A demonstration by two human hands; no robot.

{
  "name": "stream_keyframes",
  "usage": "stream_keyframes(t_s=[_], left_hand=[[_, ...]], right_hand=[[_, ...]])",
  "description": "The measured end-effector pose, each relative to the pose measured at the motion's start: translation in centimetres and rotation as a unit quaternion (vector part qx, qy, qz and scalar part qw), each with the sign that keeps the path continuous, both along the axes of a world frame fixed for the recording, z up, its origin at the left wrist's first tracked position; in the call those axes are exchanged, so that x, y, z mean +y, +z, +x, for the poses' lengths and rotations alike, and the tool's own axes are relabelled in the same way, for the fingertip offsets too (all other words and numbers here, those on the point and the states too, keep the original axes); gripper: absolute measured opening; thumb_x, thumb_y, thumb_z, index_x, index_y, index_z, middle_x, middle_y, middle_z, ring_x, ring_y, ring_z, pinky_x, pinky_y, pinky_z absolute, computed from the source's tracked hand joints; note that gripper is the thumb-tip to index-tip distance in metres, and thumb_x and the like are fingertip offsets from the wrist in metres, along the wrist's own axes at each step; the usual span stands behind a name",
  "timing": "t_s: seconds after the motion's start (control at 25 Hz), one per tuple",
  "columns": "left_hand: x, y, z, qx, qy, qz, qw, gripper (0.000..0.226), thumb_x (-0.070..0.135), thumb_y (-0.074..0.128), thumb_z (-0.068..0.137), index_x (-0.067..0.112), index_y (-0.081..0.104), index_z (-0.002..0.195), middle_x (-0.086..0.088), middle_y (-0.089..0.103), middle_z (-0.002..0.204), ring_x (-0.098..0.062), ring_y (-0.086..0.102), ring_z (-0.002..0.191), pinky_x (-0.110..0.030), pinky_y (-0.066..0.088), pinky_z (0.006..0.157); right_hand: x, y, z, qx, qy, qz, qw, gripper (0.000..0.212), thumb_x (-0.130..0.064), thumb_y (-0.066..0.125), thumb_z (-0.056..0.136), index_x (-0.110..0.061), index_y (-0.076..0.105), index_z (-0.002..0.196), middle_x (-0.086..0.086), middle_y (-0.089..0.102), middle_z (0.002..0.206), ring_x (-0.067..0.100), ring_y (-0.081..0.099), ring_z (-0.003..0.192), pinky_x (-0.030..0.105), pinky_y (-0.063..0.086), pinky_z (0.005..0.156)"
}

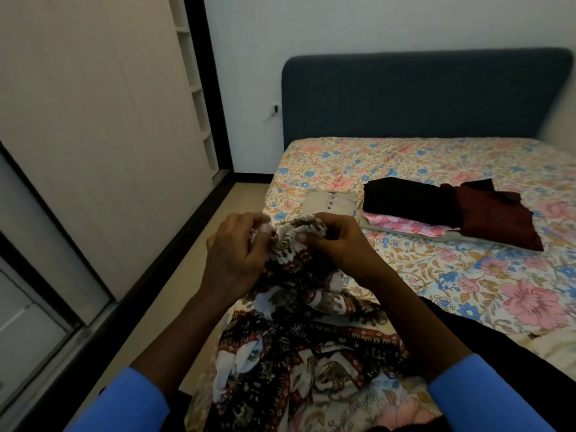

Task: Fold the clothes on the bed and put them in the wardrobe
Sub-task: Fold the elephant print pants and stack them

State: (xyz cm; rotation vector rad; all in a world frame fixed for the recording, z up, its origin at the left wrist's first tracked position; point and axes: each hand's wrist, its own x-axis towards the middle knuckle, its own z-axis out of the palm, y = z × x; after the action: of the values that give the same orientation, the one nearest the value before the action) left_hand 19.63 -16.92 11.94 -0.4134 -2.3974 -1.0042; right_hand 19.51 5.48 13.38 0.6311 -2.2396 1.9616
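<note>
At the bed [467, 275] edge near 6 o'clock, my left hand [237, 254] and right hand [336, 244] both pinch the bunched rim of the print garment [296, 353], so folding is only starting, I judge; next it needs spreading flat, with the wardrobe [93, 120] at 9 o'clock.

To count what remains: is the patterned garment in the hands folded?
Not folded: patterned garment hangs bunched, crumpled, from left hand and right hand.
</note>
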Motion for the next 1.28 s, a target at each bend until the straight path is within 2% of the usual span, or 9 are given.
stream_keyframes(t_s=[0.16, 0.28, 0.44, 0.6, 0.72, 0.84, 1.0, 1.16, 1.28], left_hand=[[0.0, 5.9, 1.6, 0.0, -0.115, 0.032, 0.993, 0.065, 0.074, 0.053, 0.091, 0.029, 0.058, 0.138, 0.014, 0.068, 0.125, 0.004, 0.064, 0.107, -0.021, 0.053, 0.088], [-1.6, 8.7, 1.0, -0.004, -0.094, -0.038, 0.995, 0.053, 0.069, 0.054, 0.092, 0.02, 0.073, 0.096, 0.006, 0.071, 0.079, -0.009, 0.065, 0.07, -0.042, 0.053, 0.067], [-5.0, 7.8, 1.2, 0.021, -0.091, -0.079, 0.992, 0.048, 0.061, 0.05, 0.098, 0.019, 0.074, 0.102, 0.008, 0.072, 0.087, -0.007, 0.066, 0.077, -0.042, 0.054, 0.073], [-7.7, 1.5, 2.8, -0.016, -0.06, -0.009, 0.998, 0.039, 0.055, 0.052, 0.1, 0.022, 0.072, 0.1, 0.005, 0.072, 0.088, -0.011, 0.067, 0.082, -0.042, 0.054, 0.075], [-8.7, -4.5, 3.2, -0.067, 0.026, 0.023, 0.997, 0.044, 0.058, 0.051, 0.101, 0.017, 0.066, 0.093, -0.003, 0.068, 0.084, -0.022, 0.065, 0.08, -0.047, 0.053, 0.072], [-10.1, -8.3, 2.9, -0.075, 0.126, 0.065, 0.987, 0.041, 0.053, 0.052, 0.103, 0.014, 0.066, 0.096, -0.006, 0.068, 0.089, -0.027, 0.065, 0.084, -0.048, 0.054, 0.075], [-11.4, -10.3, 3.0, -0.069, 0.141, 0.082, 0.984, 0.041, 0.051, 0.053, 0.103, 0.013, 0.067, 0.098, -0.005, 0.068, 0.089, -0.025, 0.065, 0.083, -0.043, 0.053, 0.073], [-12.3, -10.9, 2.9, -0.043, 0.11, 0.088, 0.989, 0.045, 0.053, 0.052, 0.104, 0.013, 0.059, 0.085, -0.003, 0.061, 0.076, -0.022, 0.06, 0.071, -0.047, 0.05, 0.065], [-13.3, -10.0, 2.6, -0.032, 0.089, 0.084, 0.992, 0.049, 0.056, 0.049, 0.103, 0.01, 0.061, 0.089, -0.005, 0.063, 0.078, -0.022, 0.061, 0.072, -0.048, 0.052, 0.066]], right_hand=[[-4.4, 5.8, 0.0, 0.044, 0.003, 0.039, 0.998, 0.028, -0.018, 0.085, 0.081, -0.018, 0.066, 0.102, 0.013, 0.077, 0.097, 0.026, 0.075, 0.089, 0.042, 0.061, 0.077], [-4.9, 7.4, 0.2, -0.006, 0.036, 0.042, 0.998, 0.04, -0.014, 0.084, 0.082, -0.014, 0.059, 0.113, 0.017, 0.076, 0.097, 0.027, 0.074, 0.087, 0.044, 0.061, 0.079], [-2.5, 2.5, 1.4, -0.115, -0.044, -0.017, 0.992, 0.023, -0.022, 0.074, 0.095, -0.011, 0.067, 0.114, 0.009, 0.075, 0.103, 0.027, 0.07, 0.102, 0.039, 0.056, 0.088], [-0.2, -8.6, 2.3, -0.236, -0.243, 0.174, 0.925, 0.031, -0.037, 0.068, 0.097, -0.007, 0.069, 0.089, 0.01, 0.068, 0.085, 0.024, 0.063, 0.082, 0.04, 0.051, 0.078], [-0.6, -12.9, 3.1, -0.29, -0.175, 0.378, 0.861, 0.033, -0.036, 0.077, 0.089, -0.005, 0.067, 0.084, 0.01, 0.067, 0.076, 0.023, 0.064, 0.072, 0.035, 0.052, 0.069], [-2.0, -12.8, 3.6, -0.336, -0.074, 0.409, 0.845, 0.032, -0.032, 0.077, 0.092, 0.0, 0.074, 0.095, 0.012, 0.076, 0.083, 0.023, 0.074, 0.073, 0.037, 0.063, 0.07], [-3.9, -12.0, 2.3, -0.17, -0.252, 0.508, 0.806, 0.031, -0.041, 0.065, 0.096, -0.013, 0.068, 0.084, 0.001, 0.066, 0.073, 0.022, 0.067, 0.068, 0.037, 0.06, 0.066], [-6.3, -11.3, 0.5, -0.292, -0.212, 0.359, 0.861, 0.055, -0.059, 0.06, 0.097, -0.01, 0.063, 0.073, 0.004, 0.063, 0.065, 0.019, 0.058, 0.054, 0.027, 0.044, 0.053], [-7.6, -10.7, -0.2, -0.396, -0.171, 0.113, 0.895, 0.029, -0.033, 0.067, 0.099, -0.006, 0.068, 0.088, 0.008, 0.068, 0.082, 0.019, 0.063, 0.071, 0.028, 0.052, 0.063]])
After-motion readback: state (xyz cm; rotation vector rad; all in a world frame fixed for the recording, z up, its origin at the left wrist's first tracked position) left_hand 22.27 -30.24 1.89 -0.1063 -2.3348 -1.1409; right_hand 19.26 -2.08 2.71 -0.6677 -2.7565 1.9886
